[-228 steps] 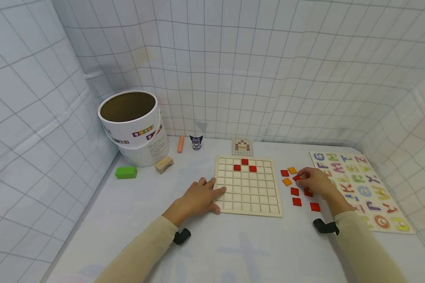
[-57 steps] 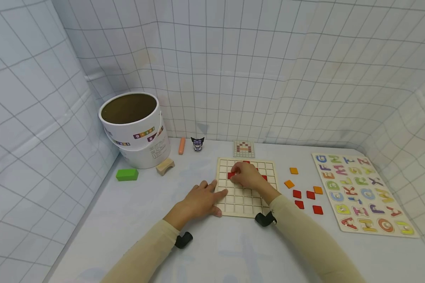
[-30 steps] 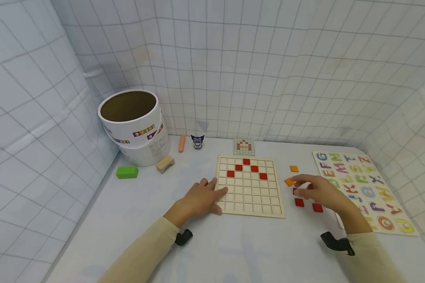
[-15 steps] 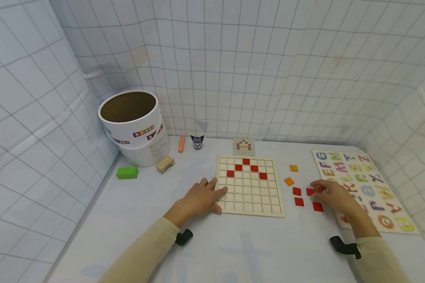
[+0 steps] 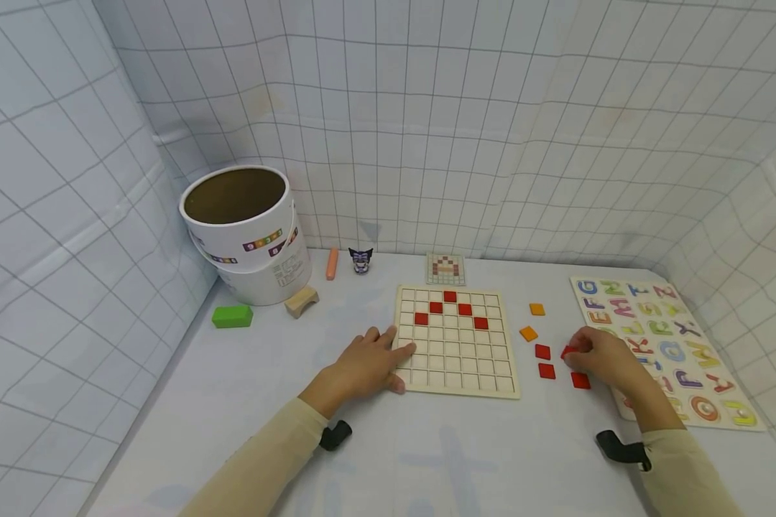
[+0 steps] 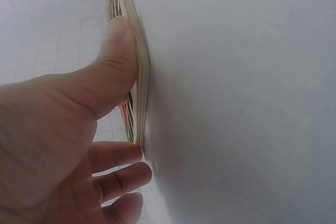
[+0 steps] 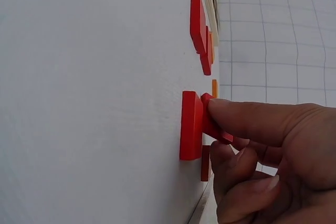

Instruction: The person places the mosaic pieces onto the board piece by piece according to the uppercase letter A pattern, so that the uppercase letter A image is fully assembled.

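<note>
My right hand (image 5: 604, 357) pinches a red square tile (image 7: 214, 121) between thumb and fingers, to the right of the board; in the right wrist view the tile stands tilted behind another red tile (image 7: 191, 125). Flat on the table nearby lie red tiles (image 5: 542, 352) and orange tiles (image 5: 537, 309). My left hand (image 5: 365, 362) rests, fingers spread, on the left edge of the pale gridded board (image 5: 453, 359). In the left wrist view its thumb (image 6: 118, 40) lies along the board's edge. Several red tiles (image 5: 450, 296) sit in the board's upper cells as an upside-down V.
Behind the board lies a small pattern card (image 5: 445, 269). An alphabet puzzle board (image 5: 672, 348) lies at the right, partly under my right forearm. At the left stand a white bucket (image 5: 265, 276), a green block (image 5: 232, 317), a wooden arch block (image 5: 301, 301), an orange stick (image 5: 332, 264) and a small figurine (image 5: 361, 261).
Two more red tiles have joined the board's pattern since the oldest frame. My right hand has moved from the board back to the loose tiles and now pinches one. My left hand stays put.
</note>
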`<state>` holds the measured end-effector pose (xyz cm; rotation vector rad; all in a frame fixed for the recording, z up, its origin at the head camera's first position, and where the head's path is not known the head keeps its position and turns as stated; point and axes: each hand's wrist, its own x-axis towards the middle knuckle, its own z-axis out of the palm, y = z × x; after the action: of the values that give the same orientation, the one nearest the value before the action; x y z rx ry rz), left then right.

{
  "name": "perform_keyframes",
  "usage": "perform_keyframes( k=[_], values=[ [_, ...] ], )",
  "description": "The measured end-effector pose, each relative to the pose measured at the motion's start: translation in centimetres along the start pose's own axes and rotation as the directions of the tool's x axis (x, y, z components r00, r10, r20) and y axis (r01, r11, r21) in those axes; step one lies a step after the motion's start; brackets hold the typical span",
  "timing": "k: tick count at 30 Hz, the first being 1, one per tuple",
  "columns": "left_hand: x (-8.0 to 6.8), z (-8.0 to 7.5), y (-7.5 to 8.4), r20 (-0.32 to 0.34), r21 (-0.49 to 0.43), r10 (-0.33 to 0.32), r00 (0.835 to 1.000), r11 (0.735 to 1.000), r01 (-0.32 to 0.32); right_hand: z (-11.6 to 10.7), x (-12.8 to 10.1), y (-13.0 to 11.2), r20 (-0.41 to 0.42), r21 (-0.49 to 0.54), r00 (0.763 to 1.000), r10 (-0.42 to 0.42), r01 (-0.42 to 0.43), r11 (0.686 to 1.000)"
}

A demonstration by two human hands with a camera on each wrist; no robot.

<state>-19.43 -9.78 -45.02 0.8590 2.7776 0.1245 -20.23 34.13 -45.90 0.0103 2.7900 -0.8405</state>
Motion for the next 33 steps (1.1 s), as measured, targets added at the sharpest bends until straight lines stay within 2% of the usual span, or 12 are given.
perform_keyframes(
  k=[4, 8, 12, 16, 19, 22, 27, 33],
  values=[
    [0.0, 0.1, -0.1, -0.001, 0.0, 0.005, 1.0, 1.0, -0.005, 0.0, 0.1, 0.3, 0.003, 0.066, 1.0, 0.005, -0.006, 0.998],
    [0.1, 0.2, -0.1, 0.002, -0.009, 0.001, 1.0, 1.0, -0.001, -0.1, -0.1, 0.6, 0.005, 0.202, 1.0, -0.012, 0.011, 0.979],
    [0.2, 0.4, -0.2, 0.004, -0.003, -0.003, 1.0, 1.0, 0.003, -0.3, -0.1, 0.4, -0.002, 0.339, 0.999, -0.041, 0.039, 0.94],
    [0.2, 0.4, -0.2, 0.002, 0.005, -0.003, 1.0, 1.0, 0.003, 0.0, 0.5, -0.6, -0.02, 0.462, 0.996, -0.085, 0.085, 0.883],
    [0.2, 0.4, -0.2, 0.0, 0.005, -0.001, 1.0, 1.0, 0.001, 0.6, 1.1, -1.9, 0.005, 0.543, 0.995, -0.1, 0.082, 0.836],
    [0.1, 0.4, -0.2, -0.004, 0.006, 0.0, 1.0, 1.0, 0.0, 1.6, 1.9, -3.4, 0.047, 0.566, 0.994, -0.098, 0.054, 0.823],
    [0.1, 0.4, -0.3, -0.003, 0.002, 0.0, 1.0, 1.0, 0.0, 4.0, 3.3, -6.1, 0.082, 0.528, 0.989, -0.124, 0.062, 0.847],
    [0.1, 0.4, -0.3, -0.003, -0.005, -0.001, 1.0, 1.0, 0.001, 5.9, 4.5, -8.5, 0.074, 0.362, 0.981, -0.179, 0.14, 0.921]
  ],
)
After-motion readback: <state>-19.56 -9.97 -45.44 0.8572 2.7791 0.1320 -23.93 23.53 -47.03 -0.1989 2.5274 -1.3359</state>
